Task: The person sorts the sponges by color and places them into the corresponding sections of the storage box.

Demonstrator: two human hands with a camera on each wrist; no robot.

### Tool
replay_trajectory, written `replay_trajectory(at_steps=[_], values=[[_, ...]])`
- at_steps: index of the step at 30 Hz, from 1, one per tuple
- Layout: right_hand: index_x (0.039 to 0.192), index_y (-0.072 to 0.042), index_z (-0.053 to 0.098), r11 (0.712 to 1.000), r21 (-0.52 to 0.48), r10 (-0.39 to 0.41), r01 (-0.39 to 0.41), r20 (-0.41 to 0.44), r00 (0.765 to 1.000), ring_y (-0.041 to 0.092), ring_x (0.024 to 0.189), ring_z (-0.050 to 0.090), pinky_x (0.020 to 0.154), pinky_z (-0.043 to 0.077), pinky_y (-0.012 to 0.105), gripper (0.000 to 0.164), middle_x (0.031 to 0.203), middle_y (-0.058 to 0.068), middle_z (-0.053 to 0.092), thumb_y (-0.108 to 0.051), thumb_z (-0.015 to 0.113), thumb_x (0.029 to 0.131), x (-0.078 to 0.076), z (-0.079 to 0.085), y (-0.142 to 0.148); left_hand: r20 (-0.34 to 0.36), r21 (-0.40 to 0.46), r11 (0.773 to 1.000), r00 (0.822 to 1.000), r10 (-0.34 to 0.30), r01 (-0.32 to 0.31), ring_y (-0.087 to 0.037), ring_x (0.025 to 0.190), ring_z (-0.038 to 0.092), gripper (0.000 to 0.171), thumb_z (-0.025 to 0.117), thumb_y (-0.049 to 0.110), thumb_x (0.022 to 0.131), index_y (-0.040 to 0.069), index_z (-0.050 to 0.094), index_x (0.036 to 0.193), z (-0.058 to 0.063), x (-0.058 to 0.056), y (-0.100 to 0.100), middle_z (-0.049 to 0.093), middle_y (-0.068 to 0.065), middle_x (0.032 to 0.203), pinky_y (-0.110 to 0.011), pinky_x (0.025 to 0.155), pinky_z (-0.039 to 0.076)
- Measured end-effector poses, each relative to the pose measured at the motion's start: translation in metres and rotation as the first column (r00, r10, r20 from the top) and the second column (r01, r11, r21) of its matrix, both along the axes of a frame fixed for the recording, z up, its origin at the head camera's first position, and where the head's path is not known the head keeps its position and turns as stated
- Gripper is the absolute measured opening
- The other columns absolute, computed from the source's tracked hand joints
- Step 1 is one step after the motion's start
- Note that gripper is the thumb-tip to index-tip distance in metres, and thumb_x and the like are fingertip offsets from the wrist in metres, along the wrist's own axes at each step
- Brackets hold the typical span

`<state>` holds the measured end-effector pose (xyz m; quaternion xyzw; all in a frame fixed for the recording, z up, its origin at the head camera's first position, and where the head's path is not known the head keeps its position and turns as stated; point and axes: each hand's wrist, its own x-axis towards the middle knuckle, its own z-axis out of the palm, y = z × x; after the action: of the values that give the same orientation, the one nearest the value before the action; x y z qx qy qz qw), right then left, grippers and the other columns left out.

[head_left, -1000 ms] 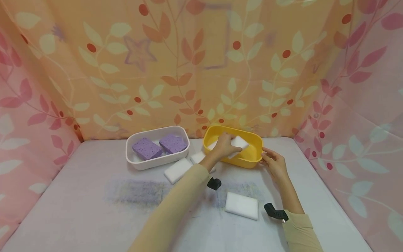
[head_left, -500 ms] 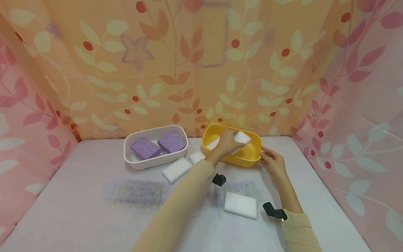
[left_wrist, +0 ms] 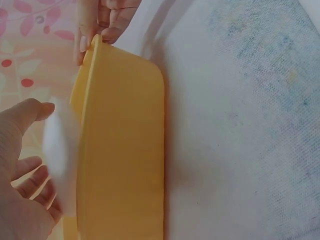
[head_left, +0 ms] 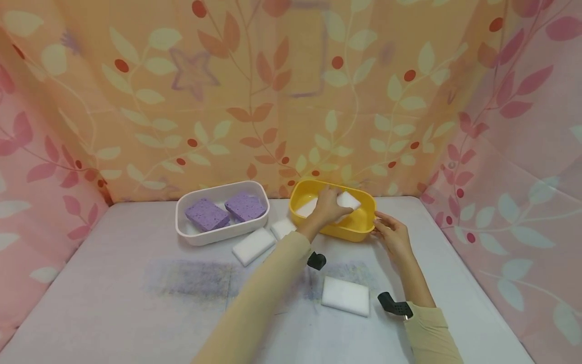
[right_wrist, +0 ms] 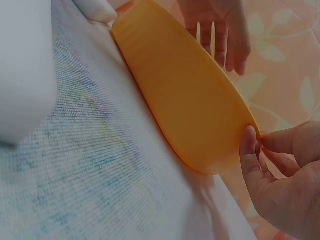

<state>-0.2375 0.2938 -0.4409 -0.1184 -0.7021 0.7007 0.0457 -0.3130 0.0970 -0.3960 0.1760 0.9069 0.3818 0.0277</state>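
At the rear edge of the table [head_left: 113,303], right of its middle, the left hand [head_left: 325,208] is positioned over the yellow tub [head_left: 343,232]. Its fingers are partly curled; thumb and fingertips grip a white sponge [head_left: 349,200] by its edges, a hold that probably leaves the broad faces free. The held sponge is tilted at the tub opening; contact with the tub floor cannot be confirmed.

The right hand [head_left: 394,237] pinches the tub rim at its right end, thumb and fingers on either side of the wall, presumably to steady the tub. A second white sponge [head_left: 307,207] lies inside the tub, partly hidden by the left hand.

Outside the tub, two loose sponges [head_left: 253,246] lie on the table in front of the gap between the tub and the white tray. A single sponge [head_left: 345,296] lies apart, toward the front edge. The white tray [head_left: 227,233], at the rear edge left of middle, contains two purple sponges [head_left: 207,214]; the separate containers suggest sorting by colour.

No brand, label or legible writing is visible. The rear curtain [head_left: 136,116] carries faint purple marks, including a star outline.
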Motion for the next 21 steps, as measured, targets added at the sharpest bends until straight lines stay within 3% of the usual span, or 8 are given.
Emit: replay_trajectory(at_steps=[4, 12, 21], values=[[0.154, 0.008, 0.045, 1.0, 0.0, -0.002, 0.002, 0.0, 1.0, 0.003, 0.076, 0.064, 0.08, 0.061, 0.018, 0.051, 0.105, 0.001, 0.061, -0.006, 0.058, 0.108, -0.001, -0.001, 0.0, 0.02, 0.049, 0.999, 1.0, -0.004, 0.003, -0.034, 0.14, 0.047, 0.068, 0.082, 0.031, 0.093, -0.004, 0.057, 0.147, -0.003, 0.0, -0.004, 0.054, -0.018, 0.147, -0.041, 0.118, 0.045], [0.156, 0.005, 0.045, 1.0, 0.023, -0.008, 0.008, 0.018, 1.0, 0.003, 0.08, 0.063, 0.083, 0.06, 0.017, 0.05, 0.107, 0.0, 0.061, -0.006, 0.056, 0.109, -0.003, 0.0, 0.002, 0.033, 0.133, 0.991, 0.999, -0.024, 0.019, -0.033, 0.136, 0.049, 0.071, 0.081, 0.032, 0.093, -0.004, 0.055, 0.148, -0.007, -0.001, -0.011, 0.053, -0.019, 0.146, -0.04, 0.115, 0.048], [0.151, 0.009, 0.048, 1.0, -0.005, -0.02, 0.02, -0.013, 1.0, 0.005, 0.078, 0.063, 0.079, 0.061, 0.018, 0.047, 0.103, 0.003, 0.062, -0.002, 0.058, 0.107, -0.002, -0.002, 0.0, 0.011, 0.175, 0.984, 0.999, -0.039, 0.037, -0.033, 0.13, 0.052, 0.069, 0.082, 0.03, 0.093, -0.005, 0.057, 0.147, -0.009, 0.008, -0.019, 0.054, -0.02, 0.141, -0.041, 0.112, 0.048]])
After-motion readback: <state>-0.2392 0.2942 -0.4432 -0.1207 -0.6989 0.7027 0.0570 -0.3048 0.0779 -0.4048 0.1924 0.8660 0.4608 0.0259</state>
